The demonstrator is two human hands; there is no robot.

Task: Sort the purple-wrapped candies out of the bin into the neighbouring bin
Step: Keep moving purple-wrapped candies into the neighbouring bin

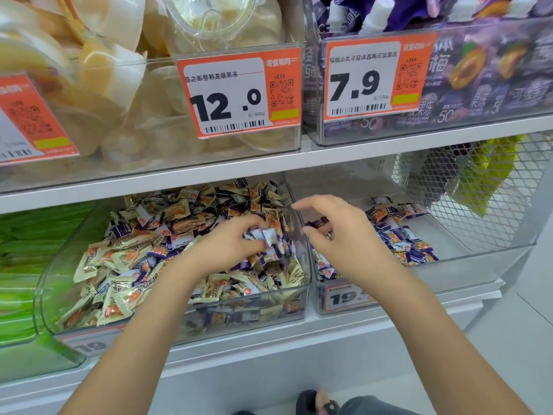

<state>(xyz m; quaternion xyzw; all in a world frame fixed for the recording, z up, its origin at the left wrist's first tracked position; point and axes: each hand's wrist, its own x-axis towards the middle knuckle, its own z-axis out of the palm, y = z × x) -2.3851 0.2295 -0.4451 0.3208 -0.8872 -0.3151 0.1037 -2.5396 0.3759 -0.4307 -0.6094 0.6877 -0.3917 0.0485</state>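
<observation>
A clear plastic bin (167, 322) on the lower shelf holds a heap of mixed candies, cream-gold ones and purple-wrapped ones. My left hand (230, 244) is inside it near the right wall, fingers curled round several purple-wrapped candies (269, 236). The neighbouring clear bin (449, 262) to the right holds a smaller pile of purple-wrapped candies (401, 235). My right hand (335, 232) hovers over that bin's left side, fingers spread and loosely bent, nothing visibly held.
A white shelf board (209, 172) runs just above the bins, with price tags 12.0 (239, 94) and 7.9 (377, 76) on upper bins. A green-filled bin (27, 265) stands at left, a wire mesh panel (466, 187) at right. A foot (317, 402) shows below.
</observation>
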